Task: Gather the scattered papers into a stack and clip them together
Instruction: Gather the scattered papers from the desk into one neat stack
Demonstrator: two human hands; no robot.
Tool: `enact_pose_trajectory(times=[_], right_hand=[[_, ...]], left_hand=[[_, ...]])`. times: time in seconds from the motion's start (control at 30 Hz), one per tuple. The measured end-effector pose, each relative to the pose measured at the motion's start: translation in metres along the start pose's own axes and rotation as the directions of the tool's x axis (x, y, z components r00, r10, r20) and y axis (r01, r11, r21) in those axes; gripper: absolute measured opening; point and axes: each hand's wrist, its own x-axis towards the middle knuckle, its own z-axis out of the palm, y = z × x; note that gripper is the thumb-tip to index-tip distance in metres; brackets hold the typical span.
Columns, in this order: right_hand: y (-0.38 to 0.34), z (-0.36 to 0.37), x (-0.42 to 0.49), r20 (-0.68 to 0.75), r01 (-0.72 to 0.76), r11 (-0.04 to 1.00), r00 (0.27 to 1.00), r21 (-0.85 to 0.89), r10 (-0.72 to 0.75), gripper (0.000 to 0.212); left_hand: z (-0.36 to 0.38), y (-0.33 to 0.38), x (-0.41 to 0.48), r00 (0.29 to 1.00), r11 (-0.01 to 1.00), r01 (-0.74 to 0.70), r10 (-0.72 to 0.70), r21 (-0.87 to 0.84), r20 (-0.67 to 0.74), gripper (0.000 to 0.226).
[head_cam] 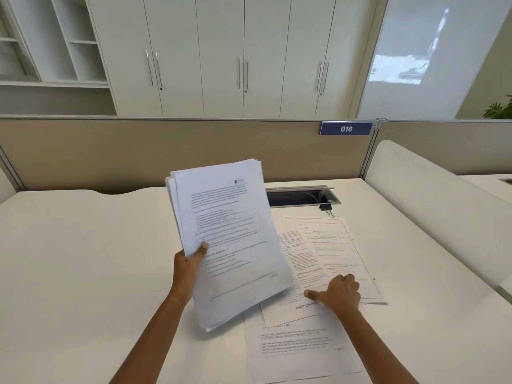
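Observation:
My left hand grips a loose stack of printed papers by its left edge and holds it tilted above the white desk. Several more printed sheets lie overlapping on the desk to the right, one of them nearest me. My right hand rests on these loose sheets with its fingers curled and the thumb stretched left, pressing on the paper. A black binder clip lies on the desk beyond the sheets, beside the cable slot.
An open cable slot is set into the desk's far edge. A beige partition with a blue "016" sign backs the desk. A white curved divider rises on the right. Cabinets stand behind.

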Motion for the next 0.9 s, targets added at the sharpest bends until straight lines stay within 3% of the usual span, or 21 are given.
enact_pose_trajectory(times=[0.17, 0.33, 0.43, 0.5, 0.6, 0.77, 0.83, 0.9], right_hand=[[-0.004, -0.002, 0.009, 0.055, -0.062, 0.998, 0.997, 0.004, 0.061, 0.106], [-0.005, -0.006, 0.013, 0.120, -0.067, 0.997, 0.991, 0.031, 0.063, 0.083], [-0.006, -0.006, 0.015, 0.137, -0.027, 0.979, 0.991, 0.200, 0.000, 0.061], [-0.005, -0.008, 0.015, 0.120, -0.013, 0.913, 0.992, 0.409, -0.039, 0.036], [-0.007, -0.021, 0.012, 0.040, 0.033, 0.768, 0.996, 0.640, -0.075, 0.031], [-0.021, -0.057, -0.001, -0.339, 0.258, 0.586, 0.940, 0.768, 0.031, 0.031], [-0.027, -0.067, -0.003, -0.361, 0.267, 0.466, 0.924, 0.843, 0.123, 0.039], [-0.032, -0.071, -0.005, -0.287, 0.236, 0.298, 0.948, 0.925, 0.140, 0.039]], left_hand=[[-0.004, -0.004, -0.001, 0.996, 0.998, 0.053, -0.055, -0.035, -0.068, 0.015], [-0.011, -0.009, 0.000, 0.988, 0.991, 0.119, -0.124, -0.065, -0.094, 0.023], [-0.016, -0.011, 0.004, 0.982, 0.985, 0.149, -0.157, -0.084, -0.104, 0.031], [-0.020, -0.013, 0.007, 0.979, 0.981, 0.171, -0.180, -0.095, -0.096, 0.034], [-0.025, -0.017, 0.011, 0.970, 0.969, 0.226, -0.233, -0.102, -0.068, 0.037], [-0.028, -0.026, 0.014, 0.945, 0.942, 0.326, -0.328, -0.081, -0.015, 0.040], [-0.027, -0.030, 0.014, 0.930, 0.929, 0.366, -0.366, -0.049, 0.006, 0.040], [-0.025, -0.035, 0.012, 0.917, 0.917, 0.399, -0.398, -0.023, 0.024, 0.040]])
